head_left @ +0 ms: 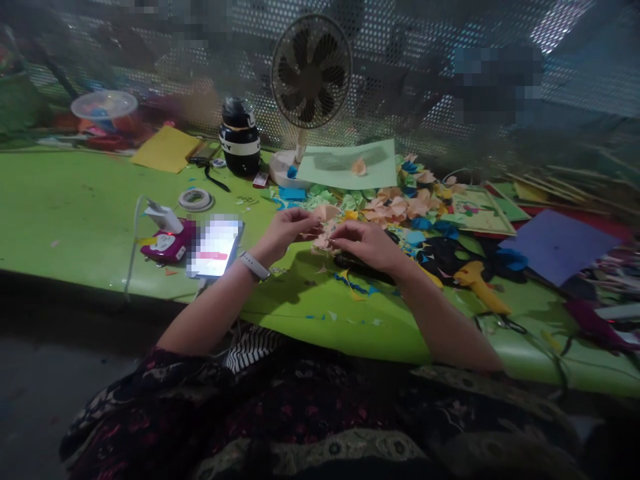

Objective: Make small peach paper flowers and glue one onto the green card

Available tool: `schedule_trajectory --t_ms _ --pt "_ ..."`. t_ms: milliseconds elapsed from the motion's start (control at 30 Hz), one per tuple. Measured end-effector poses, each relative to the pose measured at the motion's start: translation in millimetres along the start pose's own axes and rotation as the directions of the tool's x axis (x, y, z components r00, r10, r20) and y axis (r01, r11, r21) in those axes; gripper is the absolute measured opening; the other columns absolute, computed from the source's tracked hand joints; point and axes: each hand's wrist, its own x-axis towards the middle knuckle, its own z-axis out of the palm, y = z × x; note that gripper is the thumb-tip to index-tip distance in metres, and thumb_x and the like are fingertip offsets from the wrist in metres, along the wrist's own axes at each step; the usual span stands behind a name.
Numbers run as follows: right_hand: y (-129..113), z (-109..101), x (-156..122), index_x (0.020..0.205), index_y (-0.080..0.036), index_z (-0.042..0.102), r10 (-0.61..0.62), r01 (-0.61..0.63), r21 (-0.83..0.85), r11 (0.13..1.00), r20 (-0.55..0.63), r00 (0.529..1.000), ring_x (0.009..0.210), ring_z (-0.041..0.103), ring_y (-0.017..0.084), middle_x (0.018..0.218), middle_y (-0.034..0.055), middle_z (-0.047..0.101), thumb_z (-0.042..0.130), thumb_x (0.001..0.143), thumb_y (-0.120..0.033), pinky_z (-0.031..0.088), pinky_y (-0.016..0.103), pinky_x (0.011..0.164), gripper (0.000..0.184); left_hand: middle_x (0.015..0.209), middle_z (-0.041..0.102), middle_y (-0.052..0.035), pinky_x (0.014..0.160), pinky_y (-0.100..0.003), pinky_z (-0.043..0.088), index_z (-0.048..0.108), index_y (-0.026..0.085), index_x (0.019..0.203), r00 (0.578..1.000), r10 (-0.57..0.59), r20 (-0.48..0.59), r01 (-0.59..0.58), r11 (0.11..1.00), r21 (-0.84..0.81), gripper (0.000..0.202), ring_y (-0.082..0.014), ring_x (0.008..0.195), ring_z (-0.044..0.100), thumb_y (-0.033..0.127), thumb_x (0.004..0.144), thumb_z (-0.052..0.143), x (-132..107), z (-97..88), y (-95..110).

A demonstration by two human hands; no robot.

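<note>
Over the green table, my left hand pinches a peach paper piece with a fanned, petal-like edge. My right hand is close beside it, thumb and fingertips pressed together near small peach paper scraps; whether paper is between them is too small to make out. Behind both hands lies a heap of peach paper petals, mixed with green, blue and yellow ones. A light green sheet at the back carries one peach paper flower.
A phone, a magenta power strip and a tape roll lie on the left. A fan and a dark bottle stand behind. On the right are a yellow glue gun and a purple sheet.
</note>
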Motion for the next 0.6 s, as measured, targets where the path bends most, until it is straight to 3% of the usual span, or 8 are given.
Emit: schedule_trajectory --t_ms 100,267,600 --pt "3.6 -1.7 -5.4 0.089 -0.018 0.071 0.071 -0.069 0.182 0.981 -0.004 0.997 0.079 0.069 0.019 0.087 0.0056 0.076 0.072 0.079 -0.038 0.053 0.034 0.078 0.023 0.079 0.074 -0.0025 0.08 -0.031 0.058 0.065 0.014 0.079 0.991 -0.094 0.094 0.095 0.995 -0.009 0.032 -0.0125 0.074 0.071 0.032 0.066 0.088 -2.6 3.7 -5.3" --pt "8.7 -3.8 -5.1 0.084 -0.018 0.071 0.108 -0.107 0.265 0.958 0.011 0.994 0.075 0.068 0.017 0.083 0.0044 0.075 0.075 0.075 -0.037 0.054 0.032 0.075 0.021 0.081 0.074 -0.0021 0.081 -0.03 0.057 0.067 0.014 0.082 0.98 -0.122 0.154 0.121 0.992 0.015 0.025 -0.0128 0.077 0.072 0.026 0.07 0.085 -5.5 6.1 -7.5" --pt "5.5 -5.5 -6.6 0.083 -0.017 0.071 0.057 -0.06 0.224 0.973 0.019 0.998 0.074 0.067 0.015 0.083 0.0042 0.074 0.072 0.075 -0.035 0.052 0.031 0.073 0.02 0.078 0.072 -0.0016 0.079 -0.031 0.058 0.067 0.014 0.079 0.978 -0.107 0.177 0.098 0.993 0.064 0.026 -0.0131 0.075 0.071 0.026 0.067 0.086 -7.7 7.8 -7.8"
